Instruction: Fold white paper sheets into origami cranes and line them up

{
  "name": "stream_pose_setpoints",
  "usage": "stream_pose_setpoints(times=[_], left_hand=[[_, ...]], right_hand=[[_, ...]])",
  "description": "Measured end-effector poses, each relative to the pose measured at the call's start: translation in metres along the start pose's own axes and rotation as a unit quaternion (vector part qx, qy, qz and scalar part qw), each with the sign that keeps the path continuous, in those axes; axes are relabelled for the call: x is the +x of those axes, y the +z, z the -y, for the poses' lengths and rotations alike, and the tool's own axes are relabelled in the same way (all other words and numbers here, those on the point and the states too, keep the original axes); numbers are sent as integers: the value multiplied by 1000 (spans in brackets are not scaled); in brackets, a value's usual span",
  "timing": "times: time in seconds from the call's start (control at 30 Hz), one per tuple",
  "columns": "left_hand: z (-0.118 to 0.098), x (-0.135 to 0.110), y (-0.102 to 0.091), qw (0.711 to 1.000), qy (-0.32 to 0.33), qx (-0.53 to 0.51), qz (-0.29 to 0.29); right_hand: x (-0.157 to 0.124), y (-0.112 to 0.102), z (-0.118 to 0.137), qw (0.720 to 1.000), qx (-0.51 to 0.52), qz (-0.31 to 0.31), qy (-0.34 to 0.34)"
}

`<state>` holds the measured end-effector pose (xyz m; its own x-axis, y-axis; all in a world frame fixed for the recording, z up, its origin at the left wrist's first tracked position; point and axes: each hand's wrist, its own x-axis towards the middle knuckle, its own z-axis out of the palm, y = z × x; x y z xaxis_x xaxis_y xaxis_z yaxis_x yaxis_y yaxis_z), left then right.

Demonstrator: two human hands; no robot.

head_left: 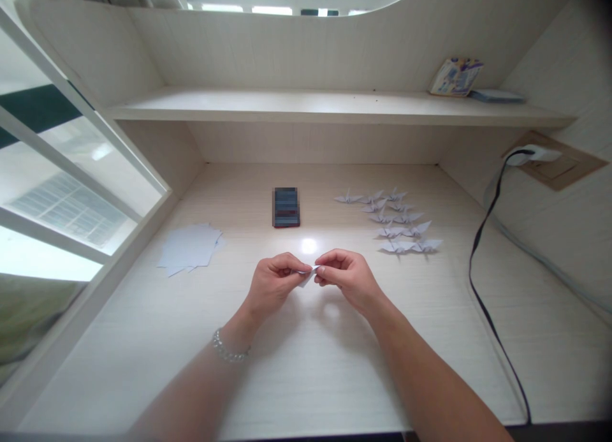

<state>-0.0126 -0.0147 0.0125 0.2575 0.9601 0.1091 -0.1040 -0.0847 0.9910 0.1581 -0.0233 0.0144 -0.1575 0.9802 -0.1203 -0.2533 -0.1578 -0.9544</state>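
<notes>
Between my two hands is a small piece of folded white paper point(307, 278), held above the desk. My left hand point(277, 277) pinches its left side between thumb and fingers. On the other side, my right hand point(347, 275) has thumb and fingertips closed on the paper's right end. The fingers hide much of the paper, so its full shape cannot be made out. Several white paper cranes point(399, 231) stand in rows to the right, beyond my right hand. A loose stack of white paper sheets point(189, 246) lies to the left.
A phone point(286, 207) lies on the desk point(239, 180) beyond my hands. At the right, a black cable point(473, 263) runs from a wall socket point(559, 161) to the front edge. The shelf point(287, 104) above holds a small colourful packet point(456, 76) and a flat bluish item point(497, 96).
</notes>
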Motion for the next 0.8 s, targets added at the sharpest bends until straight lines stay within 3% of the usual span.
stream_pose_setpoints(times=[0.2, 0.4, 0.8], left_hand=[[0, 1, -1, 999, -26, 28, 15], [1, 2, 2, 997, -81, 9, -12], [-2, 1, 3, 995, -96, 23, -17]], right_hand=[[0, -1, 1, 1000, -13, -7, 4], [1, -1, 3, 999, 20, 9, 39], [0, 0, 3, 997, 41, -9, 60]])
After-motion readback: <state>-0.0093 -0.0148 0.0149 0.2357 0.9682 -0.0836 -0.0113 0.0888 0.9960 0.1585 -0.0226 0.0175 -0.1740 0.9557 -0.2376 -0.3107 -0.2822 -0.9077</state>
